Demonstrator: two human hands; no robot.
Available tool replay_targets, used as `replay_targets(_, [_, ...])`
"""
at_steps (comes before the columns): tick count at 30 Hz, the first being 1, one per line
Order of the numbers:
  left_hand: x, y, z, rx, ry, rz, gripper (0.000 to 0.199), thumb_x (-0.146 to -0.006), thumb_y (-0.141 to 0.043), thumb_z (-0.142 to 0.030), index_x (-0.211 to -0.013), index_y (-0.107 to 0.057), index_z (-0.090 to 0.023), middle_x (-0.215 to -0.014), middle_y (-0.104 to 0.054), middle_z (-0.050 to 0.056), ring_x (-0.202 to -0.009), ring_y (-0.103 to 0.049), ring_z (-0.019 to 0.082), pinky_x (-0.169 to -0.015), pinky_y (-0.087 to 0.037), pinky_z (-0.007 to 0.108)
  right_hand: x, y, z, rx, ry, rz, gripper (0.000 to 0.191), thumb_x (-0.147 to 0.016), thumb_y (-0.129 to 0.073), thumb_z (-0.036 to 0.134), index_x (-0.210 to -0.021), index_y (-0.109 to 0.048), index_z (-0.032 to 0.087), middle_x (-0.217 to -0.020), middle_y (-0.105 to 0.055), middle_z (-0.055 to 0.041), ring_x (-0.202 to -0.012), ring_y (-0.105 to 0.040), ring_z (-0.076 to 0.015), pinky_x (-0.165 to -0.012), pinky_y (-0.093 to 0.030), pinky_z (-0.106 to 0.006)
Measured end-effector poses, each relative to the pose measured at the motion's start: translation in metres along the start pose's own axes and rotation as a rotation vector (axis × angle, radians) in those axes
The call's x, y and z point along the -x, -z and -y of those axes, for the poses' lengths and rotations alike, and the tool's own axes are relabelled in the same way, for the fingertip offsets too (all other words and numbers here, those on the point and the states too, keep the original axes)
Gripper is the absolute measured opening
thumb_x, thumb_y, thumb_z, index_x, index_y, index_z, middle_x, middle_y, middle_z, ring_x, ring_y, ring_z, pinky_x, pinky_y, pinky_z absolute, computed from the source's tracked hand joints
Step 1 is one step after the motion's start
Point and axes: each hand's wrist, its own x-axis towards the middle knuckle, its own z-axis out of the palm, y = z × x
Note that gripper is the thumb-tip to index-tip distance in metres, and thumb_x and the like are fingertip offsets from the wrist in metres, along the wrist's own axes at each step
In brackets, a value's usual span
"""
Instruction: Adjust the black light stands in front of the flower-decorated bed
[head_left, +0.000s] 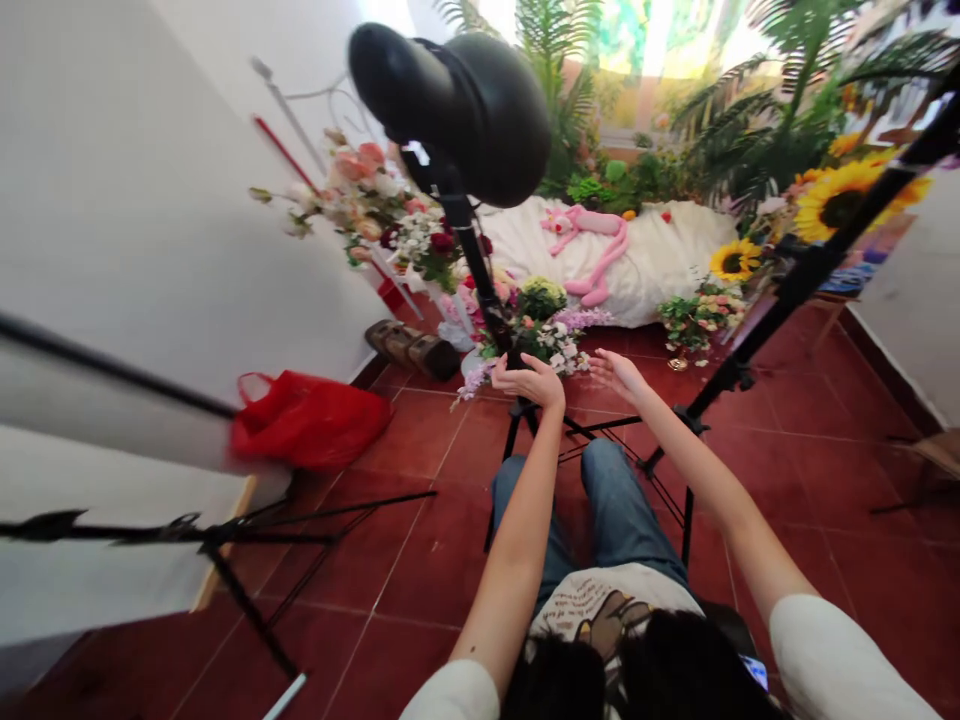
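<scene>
My left hand point(534, 382) is raised above my knees with its wrist bent back and its fingers stretched toward the left. It is at the lower part of a black stand pole point(480, 270); I cannot tell whether it touches the pole. To its right, my right hand point(618, 374) is held out with fingers extended and slightly apart, palm turned inward. A gap separates the two hands, and neither holds anything I can see. Just beyond them is a cluster of artificial flowers point(551, 335). A black lamp head point(487, 115) tops the pole.
A second black stand point(795, 285) slants up on the right, and tripod legs point(251, 600) spread at the left. A red bag point(307, 420) lies by the wall. Behind, a pink plush toy point(596, 225) rests on white cloth point(675, 260), with sunflowers point(840, 205) nearby.
</scene>
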Motion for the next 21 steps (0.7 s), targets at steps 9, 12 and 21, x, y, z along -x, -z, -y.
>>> replay_targets(9, [0.136, -0.07, -0.063, 0.506, -0.178, 1.092, 0.022, -0.096, -0.048, -0.042, -0.101, -0.054, -0.021, -0.098, -0.065, 0.007, -0.085, -0.062, 0.015, -0.087, -0.053, 0.034, 0.1, 0.175, 0.02, -0.043, 0.109, -0.169, 0.014, -0.07, -0.069, 0.039, -0.073, -0.059, 0.03, -0.088, -0.071, -0.0089, -0.096, -0.07, -0.0241, -0.095, -0.058, -0.045])
replay_targets(12, [0.178, -0.095, -0.092, 0.679, -0.157, 1.337, 0.038, -0.094, -0.049, -0.055, -0.107, -0.056, -0.021, -0.108, -0.068, 0.009, -0.097, -0.066, 0.016, -0.09, -0.054, 0.034, 0.116, 0.207, 0.029, 0.018, 0.229, -0.167, 0.023, -0.072, -0.065, 0.05, -0.071, -0.055, 0.029, -0.086, -0.069, -0.0111, -0.099, -0.069, -0.0261, -0.091, -0.058, -0.049])
replay_targets(21, [0.233, -0.122, -0.128, 0.73, -0.031, 1.664, 0.065, -0.087, -0.036, -0.075, -0.096, -0.067, -0.018, -0.076, -0.066, 0.004, -0.08, -0.067, 0.017, -0.083, -0.056, 0.034, 0.135, 0.208, 0.078, -0.113, 0.048, -0.337, 0.011, -0.091, -0.063, 0.031, -0.091, -0.061, 0.02, -0.084, -0.074, -0.0089, -0.078, -0.072, -0.0188, -0.081, -0.062, -0.039])
